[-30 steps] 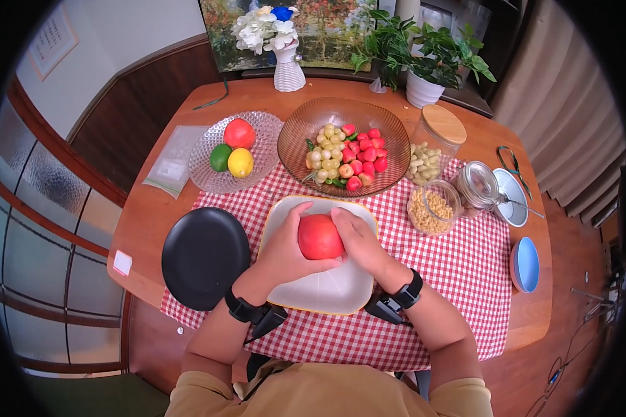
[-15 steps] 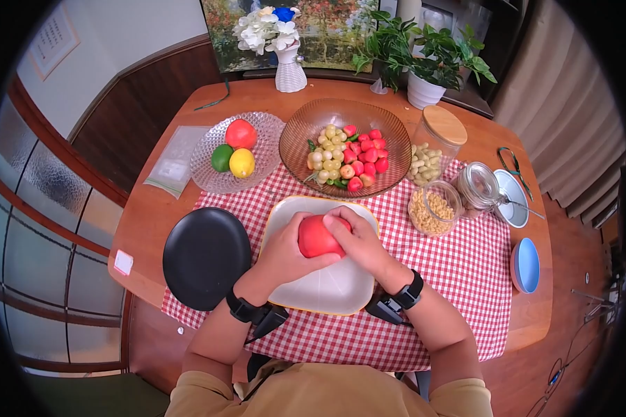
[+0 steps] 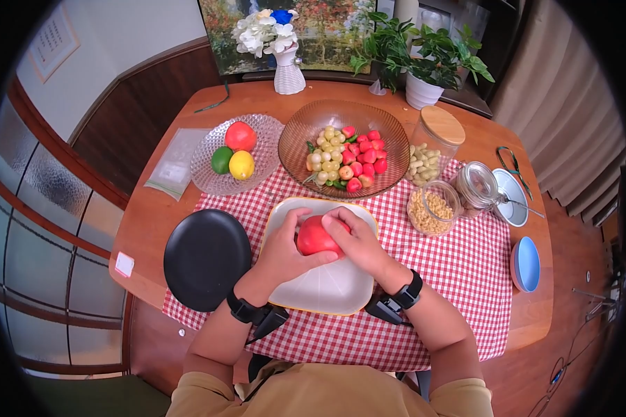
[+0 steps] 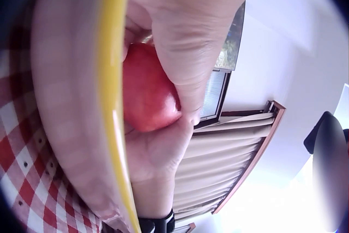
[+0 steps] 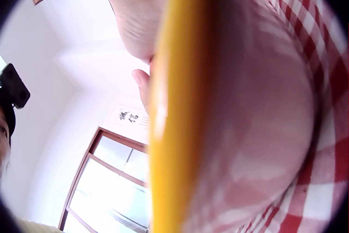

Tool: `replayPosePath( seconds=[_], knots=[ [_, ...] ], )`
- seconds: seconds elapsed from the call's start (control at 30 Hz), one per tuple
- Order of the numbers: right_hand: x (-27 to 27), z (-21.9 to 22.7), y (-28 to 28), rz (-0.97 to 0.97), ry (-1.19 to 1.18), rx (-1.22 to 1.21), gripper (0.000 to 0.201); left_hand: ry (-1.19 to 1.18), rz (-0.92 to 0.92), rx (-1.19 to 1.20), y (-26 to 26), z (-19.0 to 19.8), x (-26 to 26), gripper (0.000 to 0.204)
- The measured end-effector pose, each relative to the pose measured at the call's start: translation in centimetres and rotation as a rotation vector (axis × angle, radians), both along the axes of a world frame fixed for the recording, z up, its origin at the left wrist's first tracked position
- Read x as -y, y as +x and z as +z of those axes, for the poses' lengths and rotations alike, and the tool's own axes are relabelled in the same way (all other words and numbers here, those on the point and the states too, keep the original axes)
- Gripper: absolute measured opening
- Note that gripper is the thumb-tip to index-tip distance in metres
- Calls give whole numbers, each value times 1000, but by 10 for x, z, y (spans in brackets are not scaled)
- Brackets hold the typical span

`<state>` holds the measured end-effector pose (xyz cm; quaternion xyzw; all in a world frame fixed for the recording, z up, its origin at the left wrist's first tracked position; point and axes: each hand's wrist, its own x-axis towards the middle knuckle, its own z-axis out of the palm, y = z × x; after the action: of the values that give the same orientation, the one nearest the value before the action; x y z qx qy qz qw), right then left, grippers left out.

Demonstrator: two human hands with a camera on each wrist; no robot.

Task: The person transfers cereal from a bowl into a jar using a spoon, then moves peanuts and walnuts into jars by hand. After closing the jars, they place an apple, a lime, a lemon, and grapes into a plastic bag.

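A large red tomato is between both hands over a white square dish with a yellow rim. My left hand cups its left side, with the thumb along the near side. From the right, my right hand holds it, fingers curled over its top. In the left wrist view the tomato shows between the thumb and fingers, behind the dish's yellow rim. The rim hides most of the right hand and the tomato in the right wrist view.
A black oval plate lies left of the dish. Behind stand a glass plate with a tomato, a lime and a lemon, and an amber bowl of grapes and small red fruit. Jars and a blue bowl stand right.
The right hand's fingers have moved from the tomato's right side over its top. The left fingers have shifted slightly around it. The dish and the other things stay in place.
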<state>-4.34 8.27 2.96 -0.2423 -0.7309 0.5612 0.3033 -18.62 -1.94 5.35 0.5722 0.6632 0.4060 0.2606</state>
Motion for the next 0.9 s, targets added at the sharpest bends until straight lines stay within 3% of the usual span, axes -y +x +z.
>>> replayPosePath(
  seconds=[0.03, 0.1, 0.17, 0.23, 0.3, 0.43, 0.5, 0.63, 0.7, 0.9],
  knots=[
    [0, 4, 2, -1, 0, -1, 38, 91, 27, -10, 2, 1, 0, 83],
    [-1, 13, 5, -29, -468, 3, 39, 163, 13, -56, 4, 0, -1, 80],
    [-3, 5, 3, -19, -379, -7, 39, 236, 1, -101, 2, -2, -1, 76],
    [-1, 5, 2, -7, -289, -17, 40, 43, -37, -91, -3, -5, -2, 78],
    [4, 10, 3, 24, 54, 72, 40, 49, -40, -50, -3, -6, -2, 77],
    [3, 12, 2, 33, -16, 20, 41, 186, 55, 175, -4, -23, -7, 73],
    [2, 24, 5, 24, -412, 124, 43, 207, 50, 107, -10, -27, -9, 74],
    [0, 20, 4, 66, -447, 118, 48, 236, -47, -118, -3, -15, -6, 76],
    [1, 9, 2, 67, -133, 118, 50, 213, -73, -95, 0, -6, -4, 76],
    [3, 7, 1, 53, -170, 56, 48, 254, -133, -130, 1, -1, -4, 77]
  ],
)
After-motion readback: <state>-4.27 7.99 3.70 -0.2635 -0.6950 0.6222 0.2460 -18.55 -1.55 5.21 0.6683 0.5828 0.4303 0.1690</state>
